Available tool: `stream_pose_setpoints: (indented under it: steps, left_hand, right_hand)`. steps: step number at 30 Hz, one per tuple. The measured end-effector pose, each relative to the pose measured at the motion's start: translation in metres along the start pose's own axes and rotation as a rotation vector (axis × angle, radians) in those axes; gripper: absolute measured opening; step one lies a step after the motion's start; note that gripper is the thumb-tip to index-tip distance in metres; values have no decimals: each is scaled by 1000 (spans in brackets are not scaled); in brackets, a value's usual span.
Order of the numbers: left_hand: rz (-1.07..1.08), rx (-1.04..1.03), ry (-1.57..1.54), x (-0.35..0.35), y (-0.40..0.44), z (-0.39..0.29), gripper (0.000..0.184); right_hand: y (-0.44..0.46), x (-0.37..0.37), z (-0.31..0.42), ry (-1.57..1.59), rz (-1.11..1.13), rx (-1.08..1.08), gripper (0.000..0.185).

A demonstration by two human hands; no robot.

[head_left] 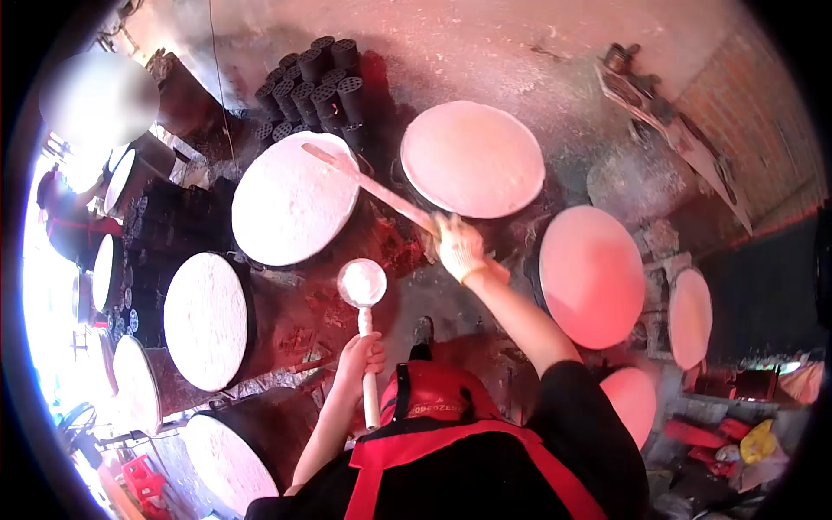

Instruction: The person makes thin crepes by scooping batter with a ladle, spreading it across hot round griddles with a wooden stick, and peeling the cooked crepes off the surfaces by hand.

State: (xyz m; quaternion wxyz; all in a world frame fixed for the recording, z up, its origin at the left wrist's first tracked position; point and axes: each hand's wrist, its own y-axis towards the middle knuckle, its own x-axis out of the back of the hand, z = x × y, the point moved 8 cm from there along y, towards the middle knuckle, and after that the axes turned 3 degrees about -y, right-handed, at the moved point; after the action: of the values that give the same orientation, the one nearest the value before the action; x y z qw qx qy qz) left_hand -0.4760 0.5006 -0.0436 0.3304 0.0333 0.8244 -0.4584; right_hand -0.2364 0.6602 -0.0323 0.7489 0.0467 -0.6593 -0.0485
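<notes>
My left hand (360,355) is bare and closed round the pale handle of a ladle (362,283), whose round bowl points away from me. A light glove covers my right hand (459,247), which grips a long flat wooden paddle (381,192). The paddle reaches up and left, its far end over a large round vat of white contents (290,204). Whether the tip touches the surface I cannot tell. Another round vat, with pinkish-white contents (472,159), stands just beyond my right hand.
Several more filled round vats stand around, including one at the left (205,321) and one at the right (592,277). Black perforated cylinders (321,91) are stacked behind. A person (69,212) is at the far left. Red and yellow items (758,442) lie at the lower right.
</notes>
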Motion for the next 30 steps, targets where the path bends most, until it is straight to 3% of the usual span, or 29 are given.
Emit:
stream_pose_setpoints:
  steps: [4, 7, 8, 12, 15, 16, 17, 18, 19, 20, 21, 22, 23, 26, 27, 29, 30]
  left_hand:
    - [-98, -83, -14, 5, 18, -49, 10]
    - [-89, -80, -88, -1, 29, -69, 8]
    - [-72, -73, -120, -2, 33, -73, 8]
    - [-55, -53, -155, -13, 44, -83, 8]
    - [-34, -37, -162, -30, 49, -84, 9]
    - [-24, -32, -164, -35, 51, -84, 9]
    - [-26, -27, -146, -40, 53, -83, 10]
    - [-27, -21, -126, -44, 58, -81, 10]
    - [-29, -14, -104, -48, 62, -78, 11]
    - [4, 9, -121, -55, 66, -74, 10]
    - [37, 36, -135, -61, 71, -69, 10]
    - [70, 66, -146, -68, 75, -63, 11]
    - [93, 96, -162, -75, 78, -57, 11]
    - [173, 221, -249, -101, 84, -33, 11]
    - [186, 248, -284, -113, 77, -24, 10]
    - [290, 390, -461, -129, 75, -1, 11]
    - [242, 338, -434, -138, 64, 3, 13]
  right_hand:
    - [98, -10, 7, -19, 54, -47, 67]
    - [133, -15, 6, 2, -130, -5, 61]
    - [143, -25, 2, 6, -73, -46, 47]
    - [158, -32, -15, 56, -111, 3, 30]
    - [169, 11, -54, 262, -74, -159, 24]
    - [163, 27, -82, 275, -251, -304, 30]
    - [169, 23, -126, 408, -257, -396, 30]
    - [161, 57, -160, 286, -102, -582, 33]
    - [160, 60, -221, 448, -506, -389, 35]
    - [149, 71, -289, 229, -464, -583, 32]
    - [111, 149, -280, 554, -456, -659, 25]
    - [79, 180, -316, 740, -636, -623, 14]
    - [45, 195, -357, 999, -660, -722, 8]
    - [-81, 277, -471, 1002, -884, -833, 6]
    - [-116, 303, -474, 980, -848, -818, 7]
    - [-181, 298, -515, 911, -854, -913, 8]
    - [-197, 282, -516, 930, -816, -915, 9]
